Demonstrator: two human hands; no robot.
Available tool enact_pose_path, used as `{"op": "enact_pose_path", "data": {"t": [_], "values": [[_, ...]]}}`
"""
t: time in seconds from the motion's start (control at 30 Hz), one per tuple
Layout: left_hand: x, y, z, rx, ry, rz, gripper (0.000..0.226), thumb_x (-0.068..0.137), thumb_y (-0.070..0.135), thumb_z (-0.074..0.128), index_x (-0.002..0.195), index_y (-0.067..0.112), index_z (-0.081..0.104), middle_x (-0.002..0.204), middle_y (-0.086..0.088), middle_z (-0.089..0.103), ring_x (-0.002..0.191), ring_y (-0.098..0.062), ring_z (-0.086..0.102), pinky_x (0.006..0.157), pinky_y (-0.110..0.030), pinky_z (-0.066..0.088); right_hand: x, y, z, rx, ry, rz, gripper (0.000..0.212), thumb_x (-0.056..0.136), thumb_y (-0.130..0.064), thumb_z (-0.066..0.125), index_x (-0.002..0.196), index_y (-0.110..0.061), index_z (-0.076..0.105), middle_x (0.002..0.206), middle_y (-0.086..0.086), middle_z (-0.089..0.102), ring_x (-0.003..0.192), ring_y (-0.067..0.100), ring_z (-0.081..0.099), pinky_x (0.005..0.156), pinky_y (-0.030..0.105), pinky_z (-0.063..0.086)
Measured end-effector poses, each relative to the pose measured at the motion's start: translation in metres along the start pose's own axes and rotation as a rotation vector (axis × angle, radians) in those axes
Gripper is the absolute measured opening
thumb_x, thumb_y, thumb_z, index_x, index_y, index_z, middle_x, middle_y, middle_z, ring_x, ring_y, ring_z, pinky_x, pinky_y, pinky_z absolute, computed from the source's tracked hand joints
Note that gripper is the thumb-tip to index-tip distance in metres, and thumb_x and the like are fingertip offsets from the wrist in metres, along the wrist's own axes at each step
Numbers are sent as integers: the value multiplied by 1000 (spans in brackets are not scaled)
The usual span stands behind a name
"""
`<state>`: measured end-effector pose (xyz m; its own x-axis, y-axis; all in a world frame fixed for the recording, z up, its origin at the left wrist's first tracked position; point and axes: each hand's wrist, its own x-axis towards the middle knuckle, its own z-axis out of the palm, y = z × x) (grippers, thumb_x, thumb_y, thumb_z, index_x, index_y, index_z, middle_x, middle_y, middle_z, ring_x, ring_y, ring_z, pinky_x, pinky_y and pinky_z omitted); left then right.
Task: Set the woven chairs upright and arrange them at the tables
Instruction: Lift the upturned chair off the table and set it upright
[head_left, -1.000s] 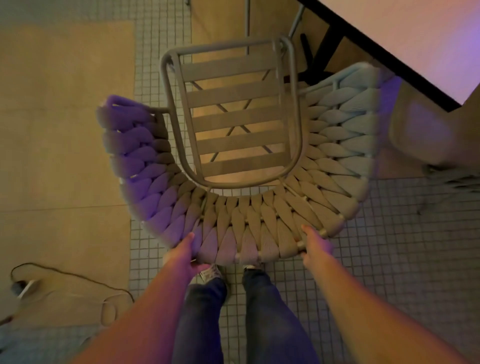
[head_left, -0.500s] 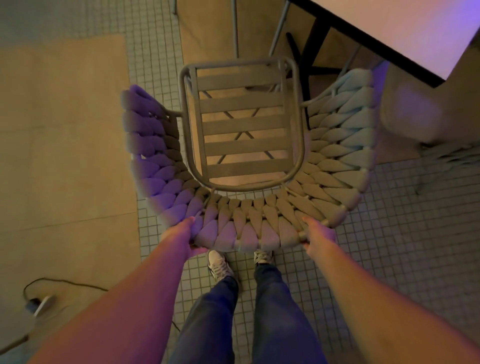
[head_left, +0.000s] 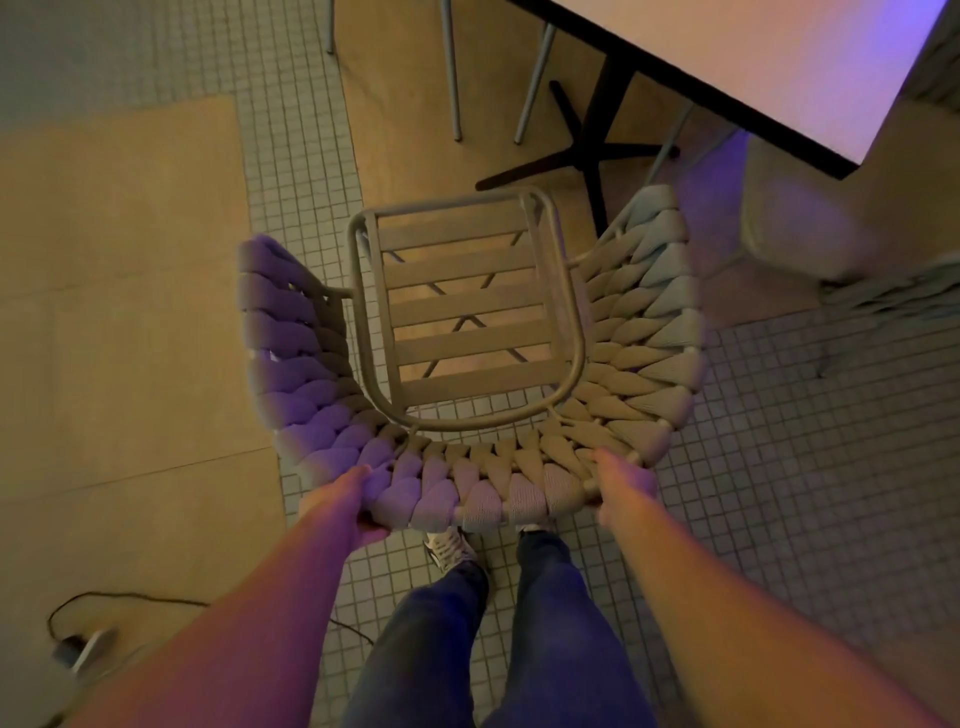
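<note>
The woven chair (head_left: 470, 364) stands upright on the tiled floor (head_left: 779, 467) (slatted seat facing up), just short of the counter (head_left: 769, 62); the left hand (head_left: 343, 501) and right hand (head_left: 621, 486) each clasp its curved woven back rim.

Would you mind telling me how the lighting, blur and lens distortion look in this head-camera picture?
Head view: dim, warm amber light with a purple cast on the left side of the grey woven-rope chair, the pale square tabletop and the left hand; the right hand looks softly blurred; wide-angle distortion bends the small-tiled floor lines near the edges.
</note>
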<state>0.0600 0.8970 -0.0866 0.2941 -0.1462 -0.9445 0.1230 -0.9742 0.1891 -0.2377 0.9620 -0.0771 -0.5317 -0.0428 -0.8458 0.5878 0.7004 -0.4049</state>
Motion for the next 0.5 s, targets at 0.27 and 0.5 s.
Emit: {"op": "enact_pose_path", "data": {"t": [0.27,0.5], "values": [[-1,2,-14,-204,166,160,61,69,57,69,113,18,54,105,-10,61,94,-35,63,76,-56,55,-8,-7,-1,202,80,-54,70,68,-41,79,126,-21,46,108,3,60,93,25,63,85,46,55],[3,11,-13,-373,139,375,52,71,25,74,121,23,61,115,-8,69,97,-25,68,80,-43,57,-3,-18,-3,363,25,-134,38,76,-32,76,110,-31,58,105,3,67,90,21,67,67,36,57]]}}
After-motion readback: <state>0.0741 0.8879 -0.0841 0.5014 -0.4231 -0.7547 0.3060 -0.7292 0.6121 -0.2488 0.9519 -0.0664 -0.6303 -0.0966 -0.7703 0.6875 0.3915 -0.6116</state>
